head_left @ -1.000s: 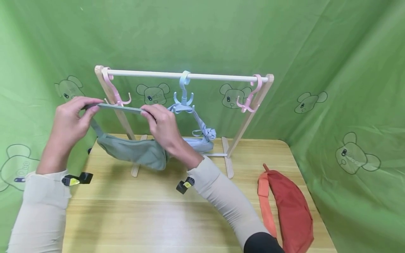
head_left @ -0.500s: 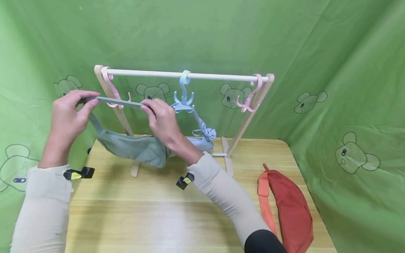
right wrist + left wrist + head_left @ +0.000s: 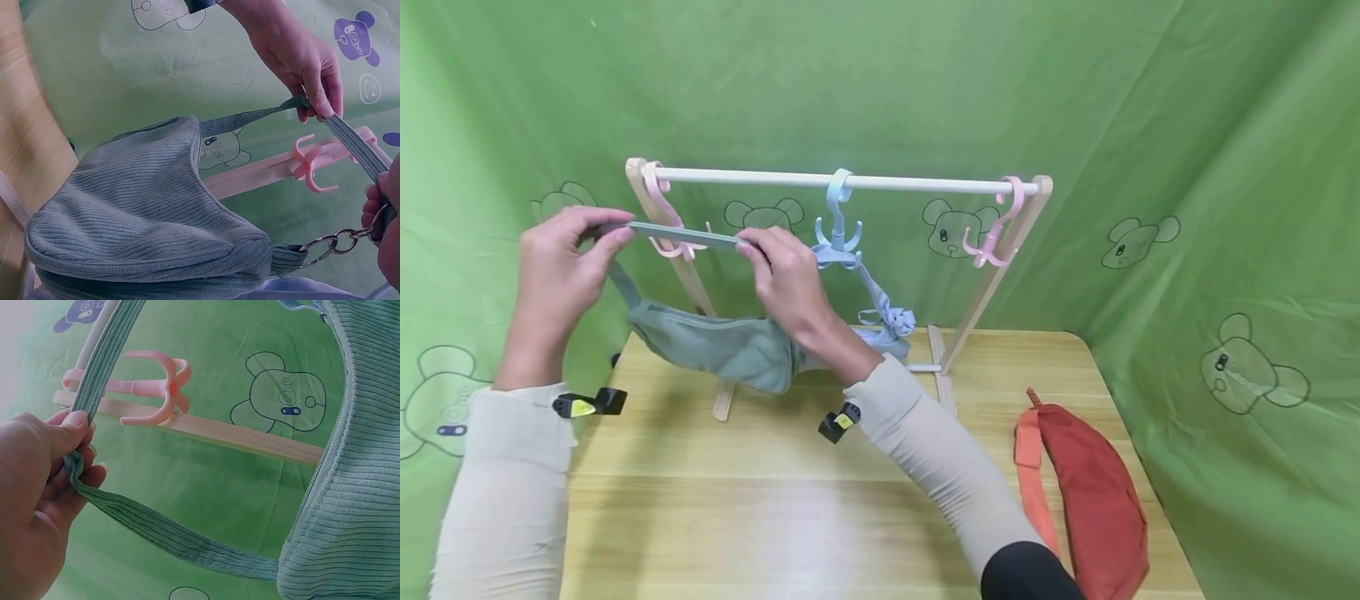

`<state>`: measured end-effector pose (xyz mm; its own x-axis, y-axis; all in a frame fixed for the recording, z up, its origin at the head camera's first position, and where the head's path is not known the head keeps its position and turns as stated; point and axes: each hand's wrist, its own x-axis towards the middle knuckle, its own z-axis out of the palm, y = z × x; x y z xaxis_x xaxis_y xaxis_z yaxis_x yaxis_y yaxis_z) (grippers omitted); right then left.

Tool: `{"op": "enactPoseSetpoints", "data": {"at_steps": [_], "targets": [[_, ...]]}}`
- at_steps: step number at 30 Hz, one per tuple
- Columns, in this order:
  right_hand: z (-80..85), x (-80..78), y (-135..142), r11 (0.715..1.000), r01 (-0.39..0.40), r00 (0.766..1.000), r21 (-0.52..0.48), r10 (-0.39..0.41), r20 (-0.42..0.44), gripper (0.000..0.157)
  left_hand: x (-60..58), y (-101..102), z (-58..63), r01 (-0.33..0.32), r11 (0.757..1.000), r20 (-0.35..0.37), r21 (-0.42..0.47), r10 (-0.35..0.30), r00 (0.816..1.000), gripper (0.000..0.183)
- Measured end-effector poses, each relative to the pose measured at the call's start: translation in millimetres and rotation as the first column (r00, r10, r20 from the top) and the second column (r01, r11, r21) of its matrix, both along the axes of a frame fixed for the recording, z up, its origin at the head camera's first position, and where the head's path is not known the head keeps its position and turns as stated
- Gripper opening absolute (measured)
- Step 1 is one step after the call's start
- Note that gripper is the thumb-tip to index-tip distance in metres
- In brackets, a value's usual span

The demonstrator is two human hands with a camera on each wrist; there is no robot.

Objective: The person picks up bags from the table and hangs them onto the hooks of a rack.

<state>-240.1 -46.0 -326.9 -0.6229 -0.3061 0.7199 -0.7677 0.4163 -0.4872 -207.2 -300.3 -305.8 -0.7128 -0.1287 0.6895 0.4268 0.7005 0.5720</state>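
Observation:
A green corduroy shoulder bag (image 3: 715, 346) hangs by its strap (image 3: 685, 236) from both hands. My left hand (image 3: 561, 267) pinches the strap at its left part, thumb against fingers, as the left wrist view also shows. Farther right along the strap, my right hand (image 3: 790, 279) pinches it, near metal rings (image 3: 337, 242) that link strap and bag in the right wrist view. The stretch between the hands is taut and overlaps the left pink hook (image 3: 677, 242) in the head view. In the left wrist view, that pink hook (image 3: 156, 387) shows just behind the strap.
A wooden rack with a white rod (image 3: 760, 177) stands at the table's back. Its middle blue hook (image 3: 837, 225) carries a light blue bag (image 3: 887, 321), partly hidden by my right arm. Another pink hook (image 3: 996, 233) hangs at right. A red bag (image 3: 1097, 492) lies on the table (image 3: 760, 517).
Both hands have risen a little with the green bag, and its strap now crosses higher over the left pink hook. The grips on the strap have not changed.

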Motion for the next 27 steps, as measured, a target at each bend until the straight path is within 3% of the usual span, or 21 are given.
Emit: {"op": "enactPoseSetpoints", "data": {"at_steps": [27], "targets": [[-2.6,-8.6,-5,0.999,0.025,1.0,0.039,-0.025,-0.002,0.02,-15.9,-6,-6.4,-0.026,0.999,0.036,0.044,0.024,0.999,0.017]]}}
